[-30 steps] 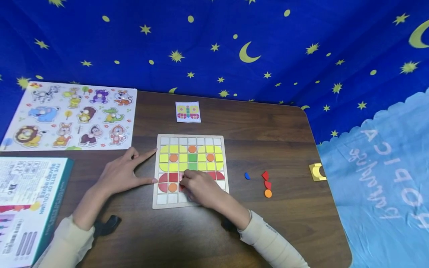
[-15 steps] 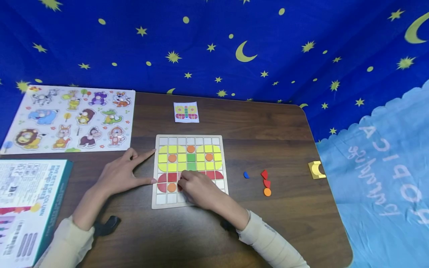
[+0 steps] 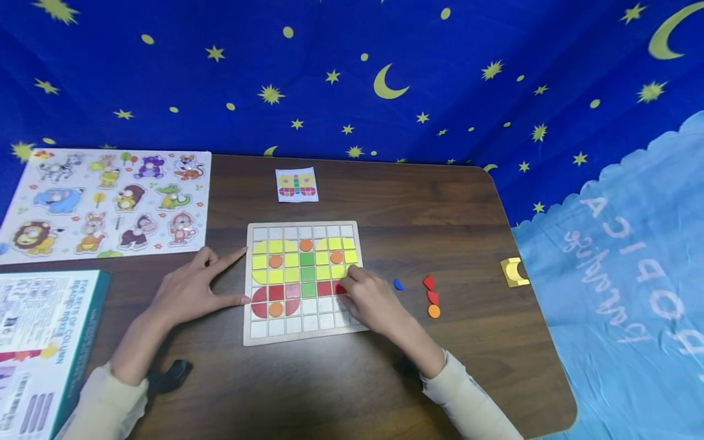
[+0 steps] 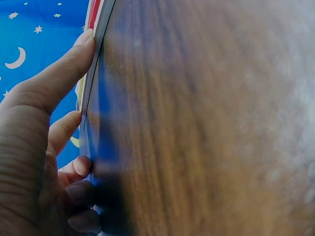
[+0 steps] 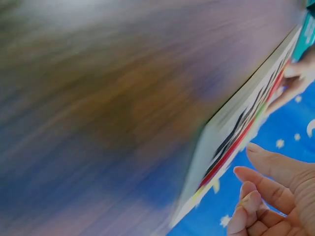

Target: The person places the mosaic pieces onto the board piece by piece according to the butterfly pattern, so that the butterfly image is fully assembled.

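A square grid board (image 3: 299, 330) lies mid-table with yellow, red, green and orange tiles in its cells. Along the board's left edge, my left hand (image 3: 189, 290) rests with the thumb and index finger stretched apart, their tips touching the rim. Over the board's right side hovers my right hand (image 3: 371, 299), hiding some cells there. In the right wrist view its thumb and index finger stand slightly apart with nothing between them. At lower left of the grid, a red quarter-round tile (image 3: 293, 307) sits beside an orange round tile (image 3: 276, 309).
Right of the board lie a blue half-round piece (image 3: 398, 284), two red pieces (image 3: 429, 282) and an orange disc (image 3: 434, 311). A butterfly pattern card (image 3: 297, 185) lies behind it. An animal puzzle board (image 3: 110, 208) and a box (image 3: 44, 342) occupy the left; a gold piece (image 3: 514, 272) sits at the right edge.
My right hand has left the lower middle cells and moved right, uncovering a red quarter-round tile and a third green square. The left hand keeps its place at the rim.
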Demonstrator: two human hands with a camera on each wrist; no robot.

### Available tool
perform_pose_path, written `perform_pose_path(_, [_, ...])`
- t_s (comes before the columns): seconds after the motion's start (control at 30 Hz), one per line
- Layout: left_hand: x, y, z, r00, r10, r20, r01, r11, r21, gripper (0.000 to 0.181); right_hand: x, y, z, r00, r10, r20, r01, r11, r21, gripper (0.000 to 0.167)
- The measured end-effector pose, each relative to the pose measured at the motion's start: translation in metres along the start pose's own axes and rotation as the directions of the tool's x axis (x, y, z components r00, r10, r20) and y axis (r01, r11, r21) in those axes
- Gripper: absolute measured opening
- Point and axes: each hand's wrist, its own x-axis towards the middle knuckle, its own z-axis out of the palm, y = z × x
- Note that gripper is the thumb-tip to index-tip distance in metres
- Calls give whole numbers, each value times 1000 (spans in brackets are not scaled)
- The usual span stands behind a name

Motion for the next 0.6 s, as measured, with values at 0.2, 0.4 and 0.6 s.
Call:
perform_pose_path(0.2, [0,-1,1,1000,1,-2,-1,1000,-2,98,-19,26,-5,986,162,-40,-162,987,8,22])
perform_pose_path(0.4, [0,-3,3,1000,6,-13,-6,1000,0,97,-37,46,-6,946,309,-100,-311,950,-3,26])
perform_pose_path(0.6, [1,-3,3,1000,5,-11,-5,1000,0,98,-45,53,-6,880,462,-110,-464,886,6,26])
